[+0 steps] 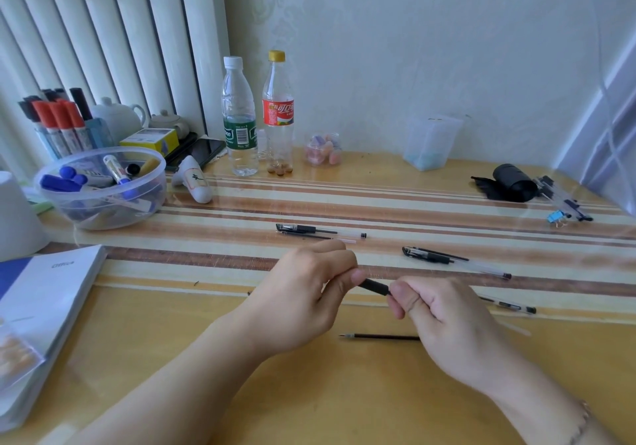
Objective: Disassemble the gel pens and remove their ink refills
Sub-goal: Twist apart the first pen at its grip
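Observation:
Both hands hold one gel pen (375, 286) above the table; only its black grip section shows between them. My left hand (309, 293) pinches the left end and my right hand (444, 317) is closed over the right end, whose clear barrel (509, 305) sticks out beyond the hand. A loose dark ink refill (378, 336) lies on the table just below my hands. Farther back lie a taken-apart pen with its refill (320, 232) and another pen's parts (454, 261).
A clear bowl of markers (103, 186), a marker holder (62, 117), two bottles (239, 117) and a white booklet (44, 303) stand at the left. A black roll (512, 183), more pens (564, 203) and a clear cup (430, 141) are at the right rear.

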